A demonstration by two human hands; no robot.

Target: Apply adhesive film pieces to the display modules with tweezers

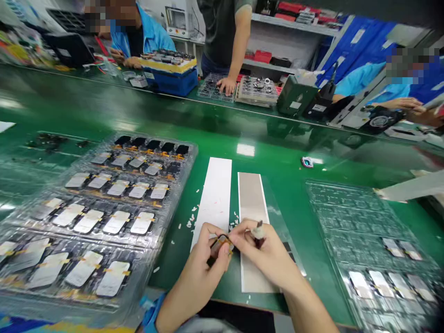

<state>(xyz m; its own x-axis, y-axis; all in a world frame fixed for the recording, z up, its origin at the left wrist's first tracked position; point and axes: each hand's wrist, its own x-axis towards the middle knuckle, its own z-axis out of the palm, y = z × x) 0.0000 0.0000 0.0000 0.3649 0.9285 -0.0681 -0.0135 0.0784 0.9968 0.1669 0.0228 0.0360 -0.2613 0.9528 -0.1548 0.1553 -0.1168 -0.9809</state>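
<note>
Head view: hands point(267, 254), green workbench point(222, 115), shelves point(291, 24)

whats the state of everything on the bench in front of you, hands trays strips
left hand: pinching the small dark part, which has orange tape
right hand: gripping a white-tipped dark item
left plastic tray: full of taped silver parts
right plastic tray: mostly empty, few parts
white strip: flat, scraps alongside
grey strip: flat, under right hand
</note>
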